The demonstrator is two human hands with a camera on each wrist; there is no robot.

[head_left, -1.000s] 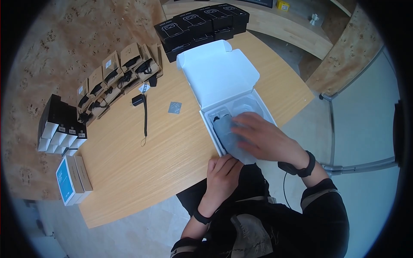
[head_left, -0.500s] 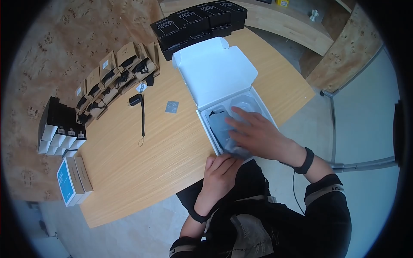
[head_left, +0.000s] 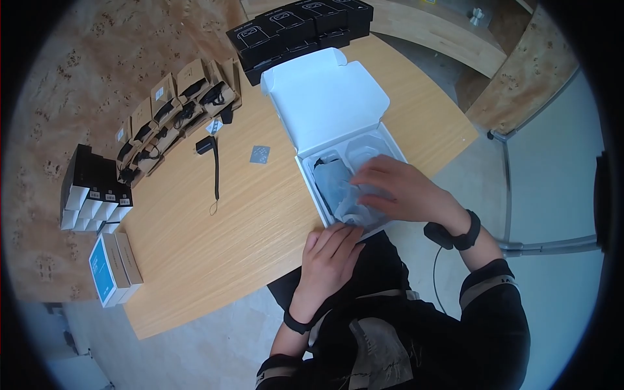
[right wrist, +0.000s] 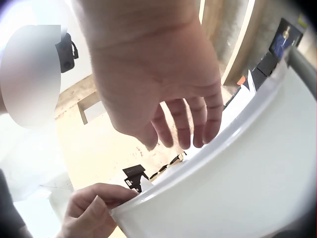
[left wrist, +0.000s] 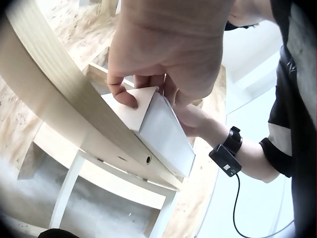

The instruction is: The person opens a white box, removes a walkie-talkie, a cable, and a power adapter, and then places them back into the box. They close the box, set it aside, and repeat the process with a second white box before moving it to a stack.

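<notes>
A white box (head_left: 309, 190) with its lid (head_left: 331, 104) raised sits at the table's near edge. A dark item in a bluish-grey translucent bag (head_left: 331, 183) lies in its left part, beside a clear plastic tray (head_left: 361, 144) with a rounded hollow. My left hand (head_left: 328, 263) grips the box's near left corner, thumb and fingers bent over the edge in the left wrist view. Over the right part of the box, my right hand (head_left: 409, 192) has loosely bent fingers by the bag's edge. The right wrist view shows those fingers (right wrist: 183, 134) apart, partly behind the box wall.
Black boxes (head_left: 296, 29) stand behind the lid. Brown cartons with cables (head_left: 175, 107) line the far left edge. Black-and-white boxes (head_left: 97, 188) and blue-and-white boxes (head_left: 110, 270) stand at left. A black strap (head_left: 216, 172) and a small grey card (head_left: 260, 155) lie mid-table.
The bag's near end, which stuck out past the box's front edge, now lies inside. My right hand has moved off the bag's middle; my left hand stays near the corner.
</notes>
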